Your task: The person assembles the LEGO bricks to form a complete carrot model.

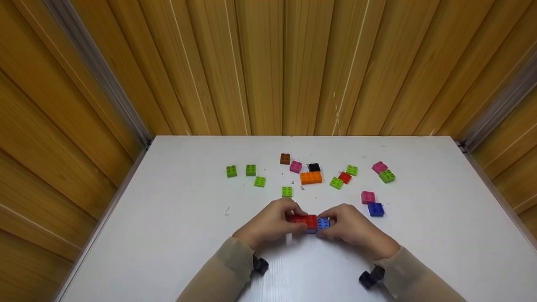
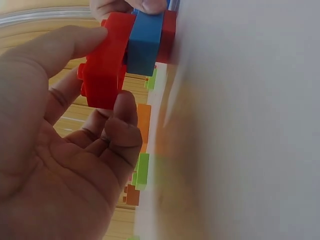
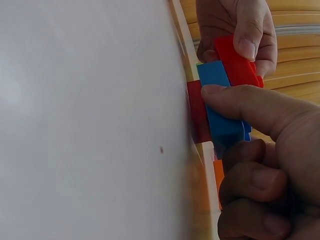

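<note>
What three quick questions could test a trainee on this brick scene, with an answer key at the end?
1. Which hand holds the topmost red brick?
2. True or false: the orange brick lies farther from the person than the blue brick that the right hand grips.
3. How many pink bricks show in the head view? A) two B) three C) five

Key:
1. The left hand.
2. True.
3. B.
</note>
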Tool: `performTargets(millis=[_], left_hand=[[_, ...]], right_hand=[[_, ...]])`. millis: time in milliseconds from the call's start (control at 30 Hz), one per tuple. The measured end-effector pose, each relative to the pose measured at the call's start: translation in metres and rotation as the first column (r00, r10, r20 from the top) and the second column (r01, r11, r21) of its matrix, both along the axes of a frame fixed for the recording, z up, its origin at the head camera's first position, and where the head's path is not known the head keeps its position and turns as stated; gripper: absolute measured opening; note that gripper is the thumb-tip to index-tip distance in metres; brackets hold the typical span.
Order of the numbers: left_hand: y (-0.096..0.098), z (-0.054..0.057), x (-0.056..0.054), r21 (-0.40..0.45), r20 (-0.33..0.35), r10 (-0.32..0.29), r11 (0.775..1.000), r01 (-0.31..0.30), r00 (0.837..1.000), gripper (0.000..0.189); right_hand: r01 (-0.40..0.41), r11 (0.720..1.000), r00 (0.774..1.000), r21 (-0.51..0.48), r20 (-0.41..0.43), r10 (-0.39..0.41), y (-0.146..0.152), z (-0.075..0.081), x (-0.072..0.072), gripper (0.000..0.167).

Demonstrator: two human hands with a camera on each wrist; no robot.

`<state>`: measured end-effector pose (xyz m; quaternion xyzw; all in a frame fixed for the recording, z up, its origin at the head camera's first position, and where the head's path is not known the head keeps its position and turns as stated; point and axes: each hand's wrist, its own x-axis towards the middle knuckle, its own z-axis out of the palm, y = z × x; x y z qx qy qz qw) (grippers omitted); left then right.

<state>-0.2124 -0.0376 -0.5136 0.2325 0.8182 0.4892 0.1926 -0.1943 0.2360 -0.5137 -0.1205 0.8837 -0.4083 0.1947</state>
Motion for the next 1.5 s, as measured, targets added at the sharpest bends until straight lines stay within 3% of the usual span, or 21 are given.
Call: performTargets(millis=[300, 667, 1133, 1500], left_hand=[[0.002, -0.004, 0.003, 0.012, -0.006, 0.019, 1.0, -0.019, 1.0, 0.017], [-0.004, -0.019, 0.006, 0.131, -0.024, 0.012, 0.991, -0.008, 1.0, 0.019], [-0.004, -0.014, 0.004, 0.146, -0.005, 0.018, 0.989, -0.017, 1.0, 0.021], [0.003, -0.009, 0.001, 0.078, 0.014, 0.018, 0.997, -0.019, 1.0, 0.019]], right_hand=[[-0.002, 1.0, 1.0, -0.015, 0.007, 0.002, 0.002, -0.002, 0.0, 0.036], [0.008, 1.0, 1.0, 0.007, 0.02, -0.008, -0.002, -0.003, 0.002, 0.039], [0.021, 1.0, 1.0, 0.002, 0.016, -0.021, -0.003, 0.0, 0.001, 0.039], [0.002, 1.0, 1.0, -0.014, 0.019, -0.002, 0.001, -0.002, 0.0, 0.04]])
